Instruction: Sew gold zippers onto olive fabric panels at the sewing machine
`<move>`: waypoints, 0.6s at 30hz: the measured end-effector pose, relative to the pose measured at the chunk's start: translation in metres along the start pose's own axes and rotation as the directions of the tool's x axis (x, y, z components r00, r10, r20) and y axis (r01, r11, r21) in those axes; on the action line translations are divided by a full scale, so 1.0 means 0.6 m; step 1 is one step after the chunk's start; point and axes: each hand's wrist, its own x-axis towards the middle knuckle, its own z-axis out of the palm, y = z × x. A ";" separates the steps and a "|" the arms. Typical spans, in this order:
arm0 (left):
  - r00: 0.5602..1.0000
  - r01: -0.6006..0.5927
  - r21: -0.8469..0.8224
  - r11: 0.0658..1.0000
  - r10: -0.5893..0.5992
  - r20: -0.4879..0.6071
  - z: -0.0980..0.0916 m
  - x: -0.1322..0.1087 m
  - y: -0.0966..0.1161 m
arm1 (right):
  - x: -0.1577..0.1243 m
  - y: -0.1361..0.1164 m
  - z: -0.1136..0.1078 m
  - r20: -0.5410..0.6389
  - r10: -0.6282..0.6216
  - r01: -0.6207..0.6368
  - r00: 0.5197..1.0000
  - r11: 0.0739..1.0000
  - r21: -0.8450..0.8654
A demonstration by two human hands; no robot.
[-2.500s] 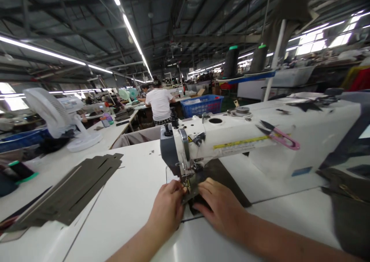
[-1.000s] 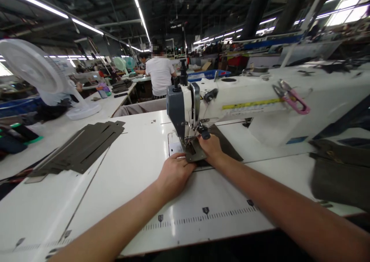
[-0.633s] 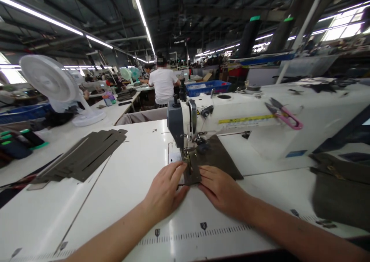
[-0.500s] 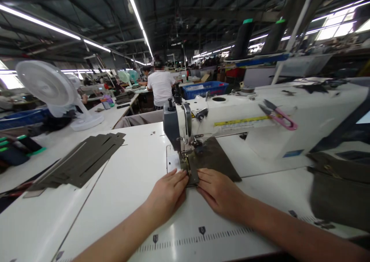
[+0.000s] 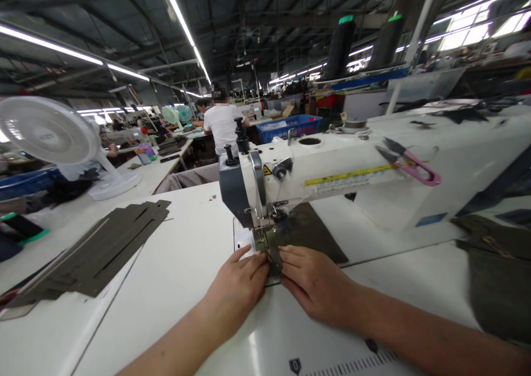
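Note:
A dark olive fabric panel (image 5: 317, 233) lies under the head of a white sewing machine (image 5: 348, 155), around the presser foot (image 5: 262, 238). At its near end, just in front of the foot, my left hand (image 5: 238, 282) pinches the left edge, its index finger stretched toward the needle plate (image 5: 241, 239). Opposite it, my right hand (image 5: 315, 279) has its fingers pressed together on the right edge, against a narrow strip (image 5: 274, 254) of the same cloth. The thumbs are mostly hidden. Between the two hands runs a narrow gap of cloth.
Flat cut pieces (image 5: 99, 249) are stacked at left, near a white fan (image 5: 53, 138). Pink-handled snips (image 5: 415, 168) rest against the machine arm. More olive cloth (image 5: 498, 271) lies at right. A person in a white shirt (image 5: 224, 121) sits ahead beside a blue crate (image 5: 288, 128).
The view has shifted closer and tilted slightly. Both hands stay on the panel's near end by the presser foot. The narrow strip between them now stands more tilted.

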 end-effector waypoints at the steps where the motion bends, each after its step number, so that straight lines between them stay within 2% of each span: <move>1: 1.000 -0.007 0.007 1.000 0.007 -0.007 0.001 0.002 -0.002 | 0.002 0.002 0.000 -0.001 0.005 -0.005 1.000 1.000 0.001; 12: 0.998 0.054 -0.054 0.997 -0.056 -0.032 0.023 0.013 -0.034 | 0.018 0.034 0.011 -0.032 0.016 -0.016 0.999 1.000 -0.002; 15: 0.993 0.114 -0.051 0.992 -0.116 -0.025 0.024 0.005 -0.030 | 0.014 0.028 0.009 -0.146 -0.011 -0.002 0.989 0.996 -0.089; 18: 0.982 0.181 -0.004 0.984 -0.180 -0.063 0.028 -0.009 -0.023 | 0.012 0.023 0.012 -0.274 -0.066 0.001 0.960 0.973 -0.232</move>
